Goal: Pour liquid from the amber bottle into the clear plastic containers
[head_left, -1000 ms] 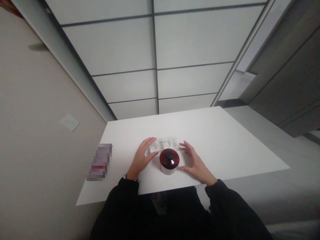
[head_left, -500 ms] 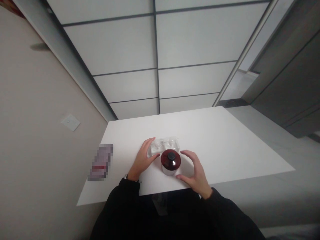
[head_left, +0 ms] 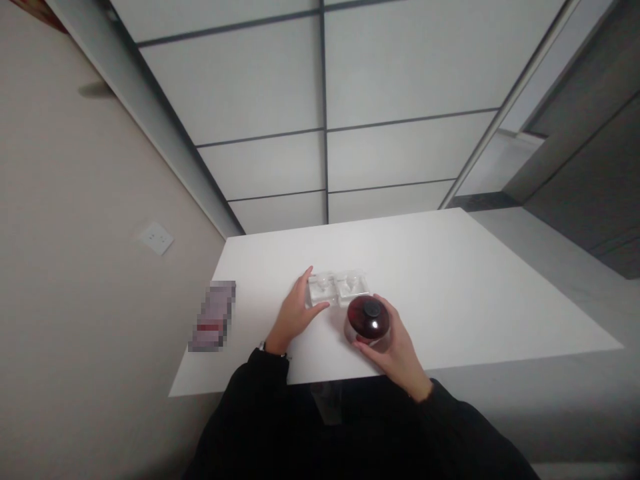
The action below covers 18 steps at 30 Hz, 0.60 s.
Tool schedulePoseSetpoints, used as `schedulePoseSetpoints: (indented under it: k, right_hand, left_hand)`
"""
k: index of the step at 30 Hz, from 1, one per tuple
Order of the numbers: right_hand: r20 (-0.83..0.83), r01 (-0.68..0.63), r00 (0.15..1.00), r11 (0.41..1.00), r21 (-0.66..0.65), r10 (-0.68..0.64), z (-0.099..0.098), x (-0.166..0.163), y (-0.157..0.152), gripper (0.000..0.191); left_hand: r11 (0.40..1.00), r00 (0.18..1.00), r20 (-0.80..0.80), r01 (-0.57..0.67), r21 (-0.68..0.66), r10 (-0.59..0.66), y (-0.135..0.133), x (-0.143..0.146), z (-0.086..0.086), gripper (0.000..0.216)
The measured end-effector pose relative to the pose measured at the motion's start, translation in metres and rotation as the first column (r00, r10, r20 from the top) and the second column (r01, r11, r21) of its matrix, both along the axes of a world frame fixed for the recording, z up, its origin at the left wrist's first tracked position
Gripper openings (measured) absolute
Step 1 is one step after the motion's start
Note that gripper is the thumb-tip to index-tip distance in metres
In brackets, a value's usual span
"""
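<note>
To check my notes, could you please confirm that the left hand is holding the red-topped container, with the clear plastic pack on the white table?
Not quite: the head view shows the right hand holding the red-topped container; the clear plastic pack is indeed on the white table.

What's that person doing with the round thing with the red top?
A person's right hand is curled around the side of a round, dark red-topped jar with a black knob on top. I can't tell if the jar is off the white table. The left hand is open at the left side of a clear plastic container, just beyond the jar. A blurred-out purplish thing lies farther left.
</note>
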State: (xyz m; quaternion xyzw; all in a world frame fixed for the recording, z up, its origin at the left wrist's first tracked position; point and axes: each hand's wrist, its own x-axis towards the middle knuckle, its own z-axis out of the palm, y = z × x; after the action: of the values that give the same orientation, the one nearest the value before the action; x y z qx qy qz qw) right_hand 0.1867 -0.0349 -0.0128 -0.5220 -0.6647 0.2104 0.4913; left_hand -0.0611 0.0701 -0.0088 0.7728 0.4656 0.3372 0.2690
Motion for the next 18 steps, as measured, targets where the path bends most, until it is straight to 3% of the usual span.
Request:
schedulePoseSetpoints:
  k: [12,15,17,18]
  right_hand:
    - [-0.066,-0.110,0.992,0.987,-0.120,0.103,-0.003,0.001,0.002,0.077]
    - [-0.063,-0.120,0.992,0.985,-0.122,0.113,-0.003,0.002,0.003,0.078]
    - [-0.060,-0.135,0.990,0.983,-0.127,0.129,-0.001,0.002,0.003,0.079]
    - [-0.058,-0.154,0.987,0.979,-0.132,0.147,0.000,0.002,0.003,0.079]
  left_hand:
    - [0.981,0.981,0.019,-0.191,0.035,0.191,0.012,-0.003,0.000,0.095]
    - [0.941,0.962,0.068,-0.273,0.201,0.264,-0.003,0.001,0.018,0.089]
    - [0.901,0.962,0.119,-0.272,0.337,0.246,-0.024,0.010,0.039,0.063]
    - [0.915,0.978,0.122,-0.202,0.349,0.169,-0.036,0.018,0.050,0.053]
